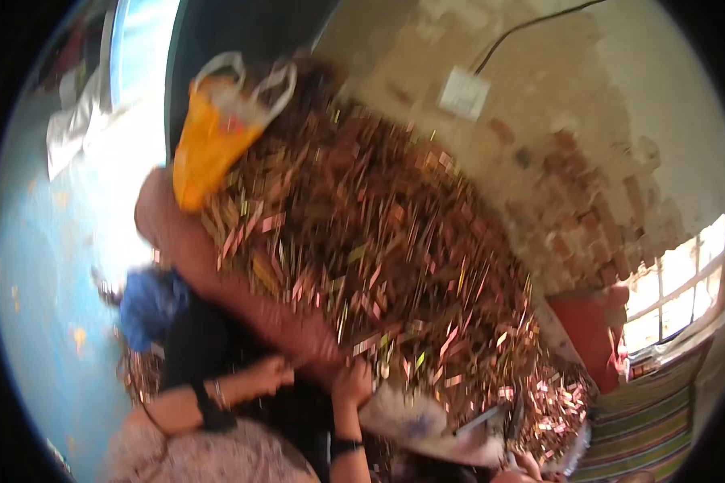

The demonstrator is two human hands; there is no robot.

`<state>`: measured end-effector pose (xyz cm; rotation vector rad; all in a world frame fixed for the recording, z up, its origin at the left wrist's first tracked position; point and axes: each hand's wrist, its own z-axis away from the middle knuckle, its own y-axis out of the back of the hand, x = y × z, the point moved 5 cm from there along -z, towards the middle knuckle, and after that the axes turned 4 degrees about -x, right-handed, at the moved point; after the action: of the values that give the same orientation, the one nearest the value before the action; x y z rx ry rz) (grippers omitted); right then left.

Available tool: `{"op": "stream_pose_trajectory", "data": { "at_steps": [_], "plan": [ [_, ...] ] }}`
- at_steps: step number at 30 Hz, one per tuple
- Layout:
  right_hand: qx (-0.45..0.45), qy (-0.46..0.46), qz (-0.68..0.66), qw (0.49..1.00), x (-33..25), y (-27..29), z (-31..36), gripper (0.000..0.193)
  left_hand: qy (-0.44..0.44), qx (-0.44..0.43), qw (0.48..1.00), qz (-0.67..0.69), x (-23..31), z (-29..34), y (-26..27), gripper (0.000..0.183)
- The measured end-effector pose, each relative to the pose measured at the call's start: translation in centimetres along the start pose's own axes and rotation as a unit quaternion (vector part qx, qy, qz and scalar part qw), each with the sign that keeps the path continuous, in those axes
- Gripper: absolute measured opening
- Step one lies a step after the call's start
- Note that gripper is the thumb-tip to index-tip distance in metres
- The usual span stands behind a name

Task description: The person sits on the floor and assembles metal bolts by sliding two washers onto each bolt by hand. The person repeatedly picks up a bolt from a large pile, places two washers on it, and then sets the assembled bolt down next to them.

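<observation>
Reddish sack (217, 274) lies along the left edge of a heap of small coppery pieces (379, 241); left hand (270, 372) and right hand (353, 380) seemingly clench its lower end, fingers curled closed, though motion blur hides detail.

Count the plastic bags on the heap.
1: an orange plastic bag with white handles lies at the upper left of the heap of shiny scraps. The picture is blurred, so others may be buried or hidden.
</observation>
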<state>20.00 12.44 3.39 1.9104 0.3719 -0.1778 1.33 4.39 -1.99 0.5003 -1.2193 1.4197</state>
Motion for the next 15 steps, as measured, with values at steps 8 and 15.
{"op": "stream_pose_trajectory", "data": {
  "at_steps": [8,15],
  "plan": [
    [0.050,0.043,-0.072,0.995,-0.4,1.1,0.9,0.021,0.019,-0.023,1.000,-0.009,0.4,0.3,-0.7,0.019],
    [0.049,0.034,-0.073,0.996,0.0,1.0,0.8,0.022,0.041,-0.021,0.999,0.019,0.0,-0.1,-1.1,0.018]
  ]
}}
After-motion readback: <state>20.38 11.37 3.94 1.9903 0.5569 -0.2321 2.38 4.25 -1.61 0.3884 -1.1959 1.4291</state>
